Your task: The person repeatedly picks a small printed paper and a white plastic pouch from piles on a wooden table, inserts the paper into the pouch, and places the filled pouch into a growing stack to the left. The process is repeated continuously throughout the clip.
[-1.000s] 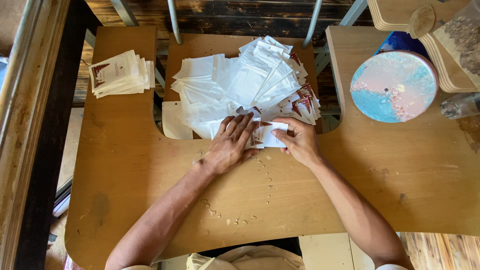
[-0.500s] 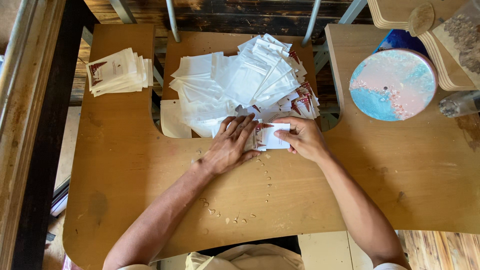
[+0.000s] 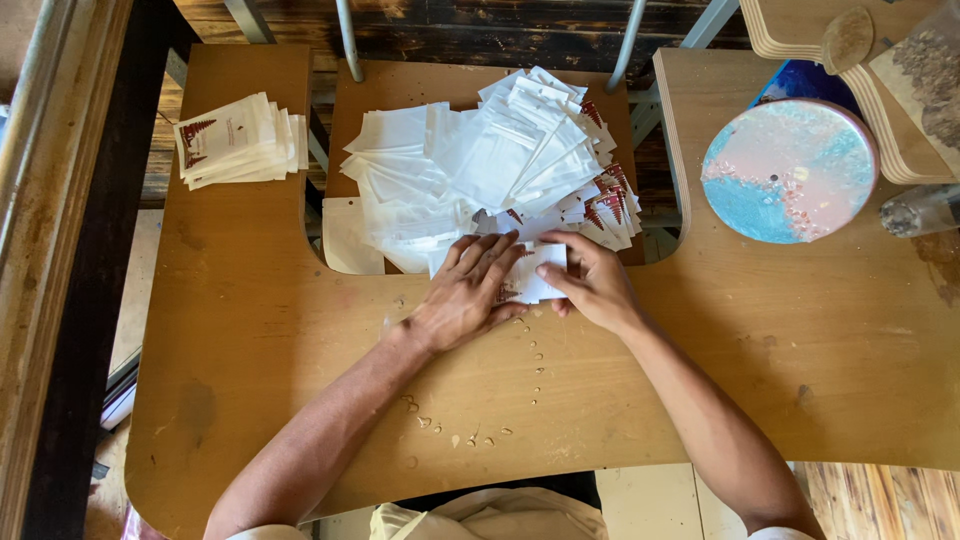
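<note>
My left hand [image 3: 468,292] lies flat, fingers spread, on a small white packet [image 3: 537,280] with a red print, pressing it onto the wooden table [image 3: 250,330]. My right hand [image 3: 597,282] pinches the packet's right edge. Just beyond both hands spreads a large loose pile of clear and white plastic pouches [image 3: 480,170], some showing red printed cards [image 3: 608,205] at its right side.
A neat stack of printed white packets [image 3: 238,140] sits at the far left of the table. A round pink and blue lid [image 3: 790,170] lies at the right, with wooden trays [image 3: 900,80] behind it. Small crumbs [image 3: 470,435] dot the table near me.
Both hands stayed on the packet; the fingers shifted only slightly.
</note>
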